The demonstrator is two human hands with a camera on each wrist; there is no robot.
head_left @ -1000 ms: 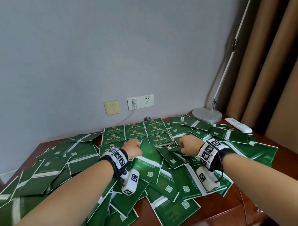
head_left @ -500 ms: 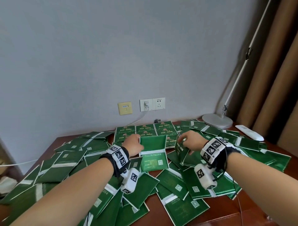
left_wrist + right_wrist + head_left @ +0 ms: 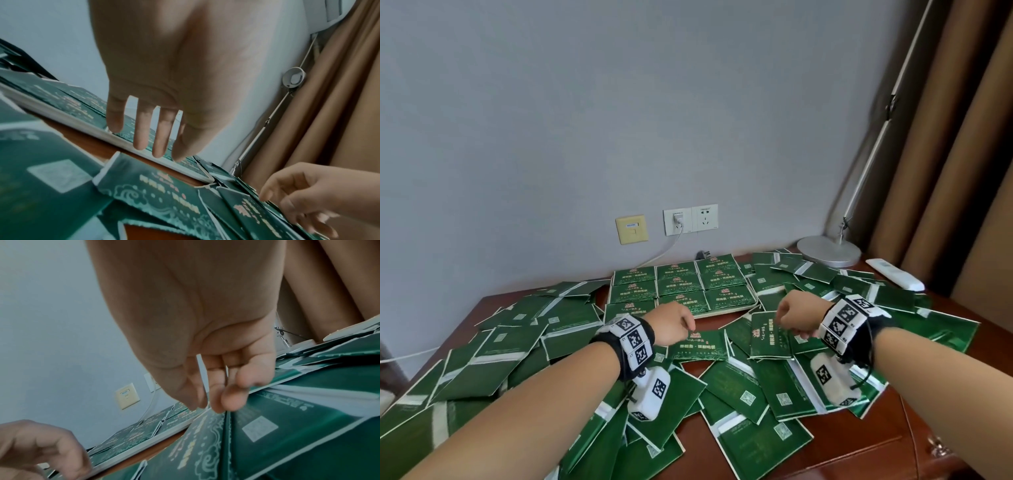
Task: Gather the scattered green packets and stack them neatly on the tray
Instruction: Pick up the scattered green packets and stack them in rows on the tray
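Green packets lie scattered over the brown table. At the back middle a white tray holds neat rows of packets. My left hand hovers just in front of the tray over a face-up packet; its fingers hang straight and hold nothing. To the right, my right hand reaches down to another face-up packet. In the right wrist view its thumb and fingertips pinch that packet's far edge.
A lamp base and a white remote sit at the back right, with curtains behind. Wall sockets and a cable are behind the tray. Bare wood shows at the front right table edge.
Both hands had packets lifted and tilted. Those two packets now lie flat with their printed faces up. The left hand has let go and its fingers have straightened.
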